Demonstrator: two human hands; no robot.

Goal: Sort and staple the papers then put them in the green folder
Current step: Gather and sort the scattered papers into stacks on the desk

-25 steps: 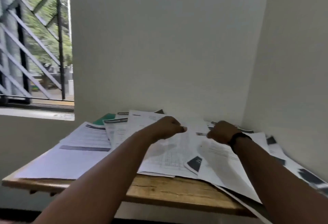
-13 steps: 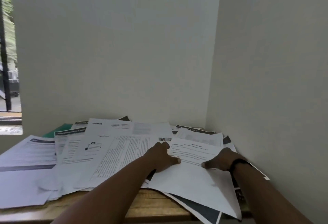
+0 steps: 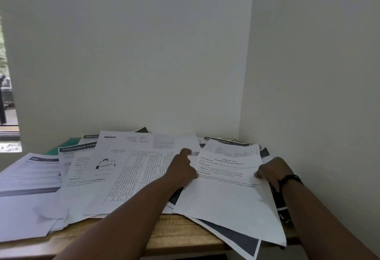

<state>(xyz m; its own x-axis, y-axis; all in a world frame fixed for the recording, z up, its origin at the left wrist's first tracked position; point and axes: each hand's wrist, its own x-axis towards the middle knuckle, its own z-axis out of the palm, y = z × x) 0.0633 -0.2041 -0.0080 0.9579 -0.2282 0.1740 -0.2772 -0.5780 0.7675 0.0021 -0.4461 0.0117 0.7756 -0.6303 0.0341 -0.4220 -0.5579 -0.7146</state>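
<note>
Many printed papers (image 3: 131, 169) lie spread and overlapping across a wooden table (image 3: 176, 233). A white sheet headed with a task title (image 3: 228, 194) sits on top at the right. My left hand (image 3: 182, 169) grips its left edge, and my right hand (image 3: 273, 170), with a black wristband, grips its right edge. A corner of the green folder (image 3: 67, 143) shows at the back left, mostly buried under papers. No stapler is visible.
The table stands in a corner, with white walls behind (image 3: 144, 54) and to the right (image 3: 318, 95). A window opening (image 3: 8, 115) is at the far left. Some sheets overhang the table's front edge, including a dark-bordered one (image 3: 236, 241).
The view has swung right and down, away from the window. Both hands have drawn nearer from the pile's back and now hold the top right sheet by its edges.
</note>
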